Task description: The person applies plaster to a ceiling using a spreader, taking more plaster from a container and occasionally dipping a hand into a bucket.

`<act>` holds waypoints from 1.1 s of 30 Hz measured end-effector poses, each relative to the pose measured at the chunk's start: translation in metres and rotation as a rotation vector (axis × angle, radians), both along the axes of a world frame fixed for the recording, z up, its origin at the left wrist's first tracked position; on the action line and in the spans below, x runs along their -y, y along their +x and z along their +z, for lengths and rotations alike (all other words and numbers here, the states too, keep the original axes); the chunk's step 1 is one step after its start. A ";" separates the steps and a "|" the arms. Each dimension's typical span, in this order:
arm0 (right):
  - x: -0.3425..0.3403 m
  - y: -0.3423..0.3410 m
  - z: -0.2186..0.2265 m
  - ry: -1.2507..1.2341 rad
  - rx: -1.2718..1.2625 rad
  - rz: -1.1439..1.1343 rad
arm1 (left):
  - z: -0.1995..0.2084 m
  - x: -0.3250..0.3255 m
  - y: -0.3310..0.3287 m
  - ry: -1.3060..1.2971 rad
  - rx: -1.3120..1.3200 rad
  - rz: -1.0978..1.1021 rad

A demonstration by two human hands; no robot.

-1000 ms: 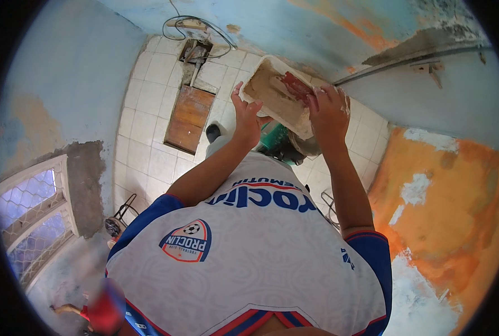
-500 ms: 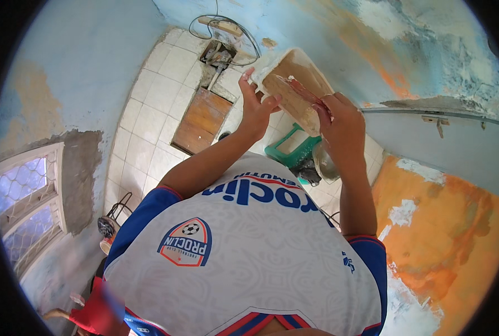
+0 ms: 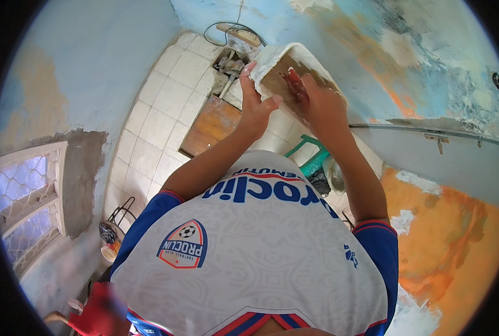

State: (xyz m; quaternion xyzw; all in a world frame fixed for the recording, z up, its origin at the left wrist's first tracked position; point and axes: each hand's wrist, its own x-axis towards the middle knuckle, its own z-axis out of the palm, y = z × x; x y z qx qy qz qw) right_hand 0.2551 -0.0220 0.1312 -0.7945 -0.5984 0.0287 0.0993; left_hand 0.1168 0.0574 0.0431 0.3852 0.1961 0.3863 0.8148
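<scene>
Tilted in front of me is a rectangular white tub point(image 3: 274, 56), its inside coated with tan material. My left hand point(image 3: 254, 109) grips its left side, fingers and thumb curled around the outside. My right hand point(image 3: 323, 106) reaches over the tub's mouth, its fingers closed round a flat, reddish scraper-like tool point(image 3: 292, 75). Much of that tool is hidden by my fingers, so its exact kind does not show.
A brown wooden panel point(image 3: 211, 126) lies on the white floor tiles point(image 3: 157, 120), beside an opening with rubble point(image 3: 229, 63). A black cable point(image 3: 220, 23) loops by the patchy blue wall. Below the tub stands a green plastic stool point(image 3: 315, 161). A red object point(image 3: 95, 311) is at lower left.
My right hand has moved forward and left, deeper over the tub, taking the reddish tool with it. The tub has shifted slightly; my left hand keeps its grip.
</scene>
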 end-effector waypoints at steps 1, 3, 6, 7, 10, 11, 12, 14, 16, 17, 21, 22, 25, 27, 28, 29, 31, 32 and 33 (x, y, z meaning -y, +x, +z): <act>-0.001 -0.001 -0.002 0.023 -0.002 0.001 | -0.003 -0.003 -0.001 0.028 -0.004 0.013; -0.005 -0.005 -0.003 0.060 -0.009 -0.008 | -0.005 -0.009 -0.005 0.071 -0.003 0.034; -0.010 -0.009 -0.003 0.095 -0.014 -0.033 | -0.006 -0.013 -0.009 0.103 0.007 0.061; -0.011 -0.008 -0.004 0.112 -0.016 -0.044 | -0.008 -0.014 -0.010 0.115 0.005 0.069; -0.007 -0.018 -0.002 0.194 -0.051 -0.038 | -0.009 -0.015 -0.016 0.064 -0.019 0.083; -0.007 -0.022 0.001 0.229 -0.065 -0.027 | -0.009 -0.015 -0.017 0.035 -0.025 0.089; -0.006 -0.022 0.004 0.228 -0.109 -0.033 | -0.010 -0.015 -0.020 0.018 -0.036 0.091; -0.003 -0.020 0.010 0.227 -0.194 -0.052 | -0.011 -0.013 -0.025 -0.016 -0.055 0.089; -0.008 -0.015 -0.012 0.156 -0.210 -0.034 | -0.006 -0.009 -0.029 -0.038 -0.041 0.072; -0.010 -0.015 -0.019 0.122 -0.215 -0.023 | -0.005 -0.008 -0.029 -0.048 -0.029 0.066; -0.001 -0.020 -0.027 0.071 -0.243 0.028 | -0.017 -0.005 -0.032 0.139 -0.142 0.064; 0.004 -0.015 -0.024 0.108 -0.290 0.035 | -0.013 -0.002 -0.034 0.047 -0.104 0.042; 0.011 -0.023 -0.008 0.229 -0.420 0.020 | -0.019 0.000 -0.036 0.037 -0.046 0.053; 0.015 -0.030 -0.012 0.239 -0.407 -0.007 | -0.020 0.003 -0.035 0.074 -0.026 0.041; 0.014 -0.031 -0.027 0.208 -0.357 -0.011 | -0.019 0.005 -0.035 0.073 -0.019 0.023; 0.011 -0.033 -0.031 0.176 -0.312 -0.008 | -0.019 0.004 -0.036 0.072 -0.016 0.012; 0.014 -0.033 -0.028 0.184 -0.244 -0.032 | -0.024 0.005 -0.035 0.105 -0.044 0.020; 0.017 -0.036 -0.024 0.187 -0.212 -0.042 | -0.022 0.007 -0.036 0.121 -0.059 0.025; 0.019 -0.037 -0.022 0.237 -0.202 -0.029 | -0.020 0.008 -0.036 0.078 -0.056 0.026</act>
